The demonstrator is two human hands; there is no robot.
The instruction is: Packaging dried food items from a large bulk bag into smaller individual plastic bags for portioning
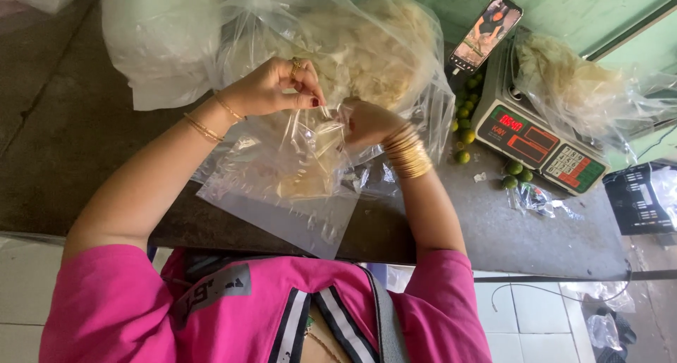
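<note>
Head view: at the far left a large white bag (159, 38) is seen on the grey counter (536, 229). The left hand (271, 88), with a ring and thin bracelets, is closed with its fingertips pinched on the top edge of a small clear plastic bag (296, 172), which hangs down over the counter edge with pale crackers inside. Behind it a big clear bag of crackers (352, 45) is placed. The right hand (367, 122), with many gold bangles, is clamped on the same bag's top. Further right, small green limes (462, 134), a phone (486, 33) and a digital scale (539, 141) are seen.
</note>
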